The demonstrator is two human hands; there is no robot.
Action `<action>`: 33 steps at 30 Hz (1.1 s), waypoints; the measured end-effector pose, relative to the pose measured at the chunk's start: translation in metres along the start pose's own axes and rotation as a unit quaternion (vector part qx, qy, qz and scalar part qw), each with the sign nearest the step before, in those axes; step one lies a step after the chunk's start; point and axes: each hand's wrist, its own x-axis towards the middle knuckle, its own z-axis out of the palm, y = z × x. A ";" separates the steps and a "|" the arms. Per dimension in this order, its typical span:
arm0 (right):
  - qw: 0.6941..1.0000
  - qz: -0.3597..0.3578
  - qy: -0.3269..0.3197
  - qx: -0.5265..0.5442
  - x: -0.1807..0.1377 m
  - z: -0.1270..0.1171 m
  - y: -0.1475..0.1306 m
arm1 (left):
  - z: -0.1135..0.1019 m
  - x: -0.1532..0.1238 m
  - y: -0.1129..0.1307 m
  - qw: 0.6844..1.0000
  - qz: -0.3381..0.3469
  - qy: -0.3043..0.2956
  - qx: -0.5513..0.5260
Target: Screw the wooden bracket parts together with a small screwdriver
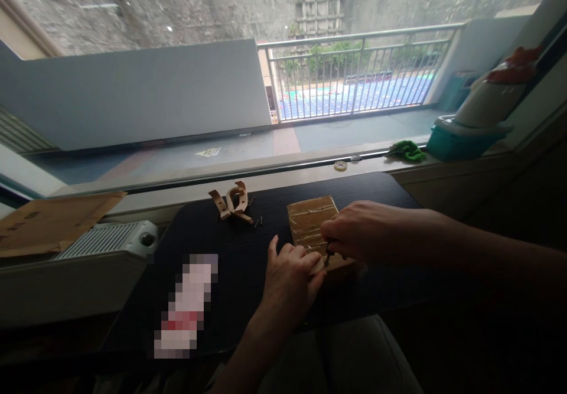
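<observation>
A taped brown box (312, 212) lies on the black table, under both my hands. At its near edge, my left hand (292, 270) pinches a small pale piece (318, 265), apparently wood, down against the box. My right hand (349, 228) is closed round a slim dark hand tool (328, 257), whose tip meets the pale piece or lies right beside it. The tool's handle is hidden in my fist, so its exact kind does not show. Curved wooden parts with holes (233, 202) lie further back, with several small metal screws or pins (258, 222) beside them.
The black table (239, 282) stands against a window sill. A blurred-out pale item (188, 305) lies on its left. On the sill are a tape roll (341, 166), a green cloth (406, 151) and a teal box (465, 137). A radiator with cardboard (57, 220) stands at left.
</observation>
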 end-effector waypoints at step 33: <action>1.000 -0.024 -0.015 0.004 -0.004 -0.004 -0.003 | 0.003 0.000 -0.002 1.000 0.002 0.010 0.003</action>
